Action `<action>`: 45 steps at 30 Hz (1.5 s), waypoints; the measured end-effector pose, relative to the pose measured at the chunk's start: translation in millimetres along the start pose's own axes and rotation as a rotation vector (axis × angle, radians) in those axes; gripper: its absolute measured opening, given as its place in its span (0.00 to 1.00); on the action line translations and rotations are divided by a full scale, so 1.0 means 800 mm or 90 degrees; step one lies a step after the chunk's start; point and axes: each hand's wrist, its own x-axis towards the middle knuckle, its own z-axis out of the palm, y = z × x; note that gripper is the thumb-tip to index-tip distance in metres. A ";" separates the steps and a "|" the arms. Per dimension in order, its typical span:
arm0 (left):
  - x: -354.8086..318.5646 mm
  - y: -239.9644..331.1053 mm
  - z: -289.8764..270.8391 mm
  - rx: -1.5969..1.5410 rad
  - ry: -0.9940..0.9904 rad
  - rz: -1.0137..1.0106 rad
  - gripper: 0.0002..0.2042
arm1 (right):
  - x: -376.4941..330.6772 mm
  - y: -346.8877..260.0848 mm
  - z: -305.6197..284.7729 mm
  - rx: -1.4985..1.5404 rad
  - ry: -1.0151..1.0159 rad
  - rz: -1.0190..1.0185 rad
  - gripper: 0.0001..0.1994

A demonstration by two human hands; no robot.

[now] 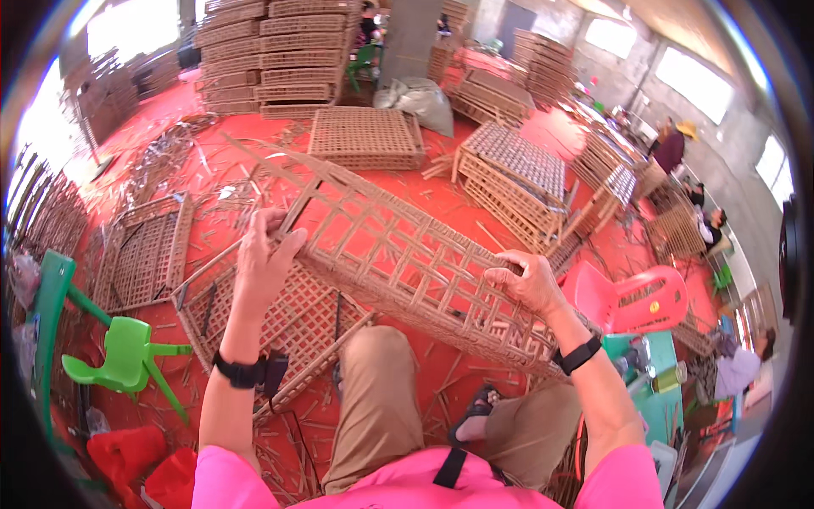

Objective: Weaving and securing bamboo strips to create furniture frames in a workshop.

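Observation:
A long, box-shaped wicker frame with an open lattice side slants across in front of me, its left end farther away and its right end nearer. My left hand is closed around its left end, thumb toward me. Loose strips stick out past that end. My right hand grips the upper rim toward the right, thumb and fingers pinched together; whether a separate strip is between them, I cannot tell. Below the frame, between my left arm and knee, a wicker lattice tray lies on the red floor.
Green chair at left, red chair at right, beside a green table holding a jar. Wicker stacks and a lattice tray stand ahead. Cane scraps litter the floor. A person in a yellow hat is far right.

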 end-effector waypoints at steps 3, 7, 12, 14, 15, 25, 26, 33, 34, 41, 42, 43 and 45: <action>-0.034 0.066 0.013 0.028 0.013 0.067 0.22 | -0.040 0.023 -0.017 0.026 0.008 -0.004 0.26; -0.084 0.112 0.011 0.069 -0.004 0.044 0.22 | -0.082 0.037 -0.021 -0.039 0.068 -0.124 0.23; -0.135 0.152 -0.029 0.312 -0.083 -0.014 0.20 | -0.112 0.046 -0.010 -0.116 0.100 -0.229 0.20; -0.147 0.187 -0.034 0.518 -0.057 0.167 0.13 | -0.118 0.047 -0.001 -0.105 0.099 -0.245 0.20; -0.147 0.208 -0.027 0.500 -0.029 0.189 0.10 | -0.120 0.047 0.001 -0.111 0.099 -0.264 0.20; -0.109 0.194 0.151 0.406 -0.432 0.381 0.23 | -0.132 0.040 0.017 -0.122 0.063 -0.223 0.21; -0.109 0.194 0.154 0.404 -0.436 0.379 0.23 | -0.136 0.036 0.014 -0.119 0.055 -0.206 0.21; -0.107 0.181 0.155 0.358 -0.436 0.379 0.20 | -0.136 -0.016 0.035 -0.083 0.055 -0.256 0.23; -0.104 0.179 0.155 0.336 -0.442 0.396 0.19 | -0.135 -0.016 0.037 -0.078 0.056 -0.252 0.23; -0.090 0.175 0.158 0.271 -0.490 0.350 0.18 | -0.126 -0.008 0.033 -0.077 0.028 -0.279 0.19; -0.090 0.176 0.159 0.255 -0.484 0.345 0.18 | -0.125 -0.006 0.034 -0.075 0.039 -0.292 0.18; -0.091 0.176 0.160 0.240 -0.478 0.339 0.18 | -0.125 -0.005 0.034 -0.073 0.049 -0.306 0.18; -0.089 0.179 0.160 0.246 -0.483 0.304 0.18 | -0.122 -0.005 0.033 -0.058 0.041 -0.305 0.17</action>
